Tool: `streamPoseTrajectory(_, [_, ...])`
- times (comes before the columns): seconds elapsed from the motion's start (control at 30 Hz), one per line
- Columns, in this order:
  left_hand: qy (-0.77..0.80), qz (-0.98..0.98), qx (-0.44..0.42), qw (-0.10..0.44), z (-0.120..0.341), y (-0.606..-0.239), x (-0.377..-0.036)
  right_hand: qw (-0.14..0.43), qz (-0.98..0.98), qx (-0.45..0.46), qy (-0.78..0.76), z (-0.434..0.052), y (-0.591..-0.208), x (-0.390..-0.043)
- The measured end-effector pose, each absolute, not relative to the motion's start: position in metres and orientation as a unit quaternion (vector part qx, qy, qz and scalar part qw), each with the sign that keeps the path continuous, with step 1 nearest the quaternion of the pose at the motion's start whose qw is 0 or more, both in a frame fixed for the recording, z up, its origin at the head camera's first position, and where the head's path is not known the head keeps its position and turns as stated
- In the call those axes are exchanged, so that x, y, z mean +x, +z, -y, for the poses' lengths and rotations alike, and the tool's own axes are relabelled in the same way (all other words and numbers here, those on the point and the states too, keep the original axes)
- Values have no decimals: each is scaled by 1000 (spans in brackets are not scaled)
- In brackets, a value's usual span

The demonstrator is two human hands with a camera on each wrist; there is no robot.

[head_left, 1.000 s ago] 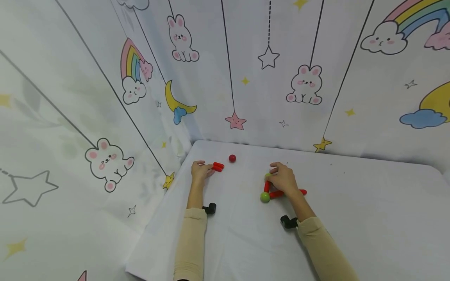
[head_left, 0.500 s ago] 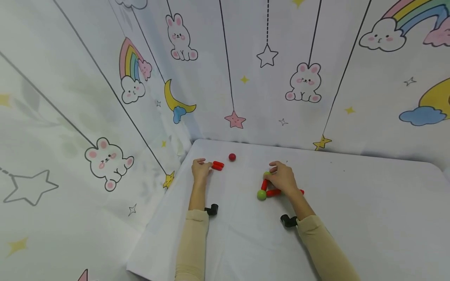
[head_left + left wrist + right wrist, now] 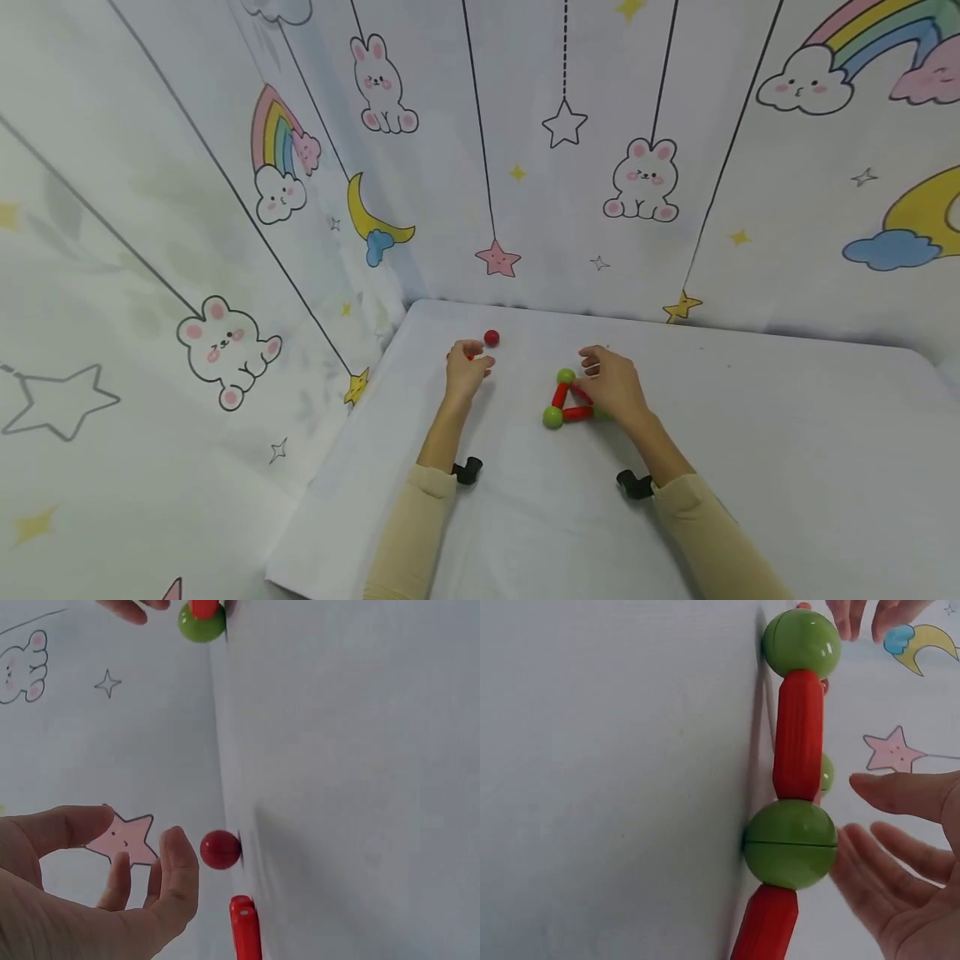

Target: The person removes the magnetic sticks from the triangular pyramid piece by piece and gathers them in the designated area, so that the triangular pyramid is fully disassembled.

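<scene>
A triangle of red sticks (image 3: 577, 412) and green balls (image 3: 552, 417) lies on the white table (image 3: 750, 433). My right hand (image 3: 592, 373) hovers just right of it, fingers straight and holding nothing. The right wrist view shows a green ball (image 3: 790, 844) and red stick (image 3: 799, 735) close to the open right hand (image 3: 859, 814). My left hand (image 3: 477, 357) is relaxed beside a loose red ball (image 3: 491, 337). In the left wrist view the red ball (image 3: 220, 850) lies just off the left hand's fingertips (image 3: 176, 847), and a loose red stick (image 3: 244, 930) lies by it.
Cloth walls printed with rabbits, stars and rainbows close in the table at the back and left, meeting at the corner (image 3: 408, 304). The table's near left edge (image 3: 300, 542) drops off. Black wrist-camera mounts (image 3: 468, 471) sit on both sleeves.
My left hand has moved right, off the red sticks and up to the red ball. My right hand has let go of the triangle's top green ball and opened.
</scene>
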State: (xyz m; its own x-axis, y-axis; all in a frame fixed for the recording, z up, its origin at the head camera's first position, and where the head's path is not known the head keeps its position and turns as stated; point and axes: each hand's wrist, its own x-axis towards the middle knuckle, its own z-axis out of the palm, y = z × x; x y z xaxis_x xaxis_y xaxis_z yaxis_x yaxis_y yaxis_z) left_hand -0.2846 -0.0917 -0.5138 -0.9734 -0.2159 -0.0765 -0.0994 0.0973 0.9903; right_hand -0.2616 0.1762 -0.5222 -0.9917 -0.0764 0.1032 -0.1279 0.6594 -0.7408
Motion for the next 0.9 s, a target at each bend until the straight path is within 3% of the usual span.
streamPoseTrajectory(0.27, [-679, 728, 95, 11, 74, -513, -268, 3, 869, 95, 485, -174, -520, -245])
streamPoseTrajectory(0.63, [-681, 725, 72, -77, 46, -529, -246, -24, 873, 163, 459, -170, -532, -237])
streamPoseTrajectory(0.9, [-660, 743, 26, -104, 31, -534, -242, 10, 887, 221, 405, -165, -537, -234])
